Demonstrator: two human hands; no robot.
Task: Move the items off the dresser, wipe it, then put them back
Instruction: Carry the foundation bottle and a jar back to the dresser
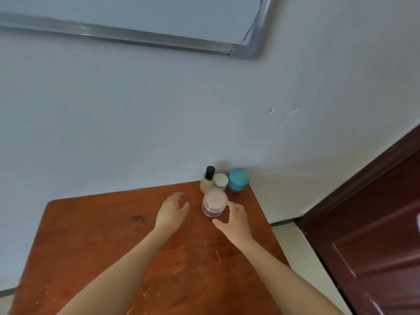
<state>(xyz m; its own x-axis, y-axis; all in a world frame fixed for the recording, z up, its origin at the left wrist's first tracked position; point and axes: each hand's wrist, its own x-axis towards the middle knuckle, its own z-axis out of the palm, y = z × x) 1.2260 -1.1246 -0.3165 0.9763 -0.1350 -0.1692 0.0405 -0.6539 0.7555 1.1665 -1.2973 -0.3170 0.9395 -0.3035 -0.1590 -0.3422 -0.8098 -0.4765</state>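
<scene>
Hands are hovering over the brown dresser [102, 246], both spread and holding nothing. The right hand [236, 220] is sitting just beside the pink jar [214, 203]. The left hand [171, 211] is hanging near it. A bottle [207, 181], a white jar [221, 181] and a blue jar [238, 180] are standing in the back corner.
</scene>
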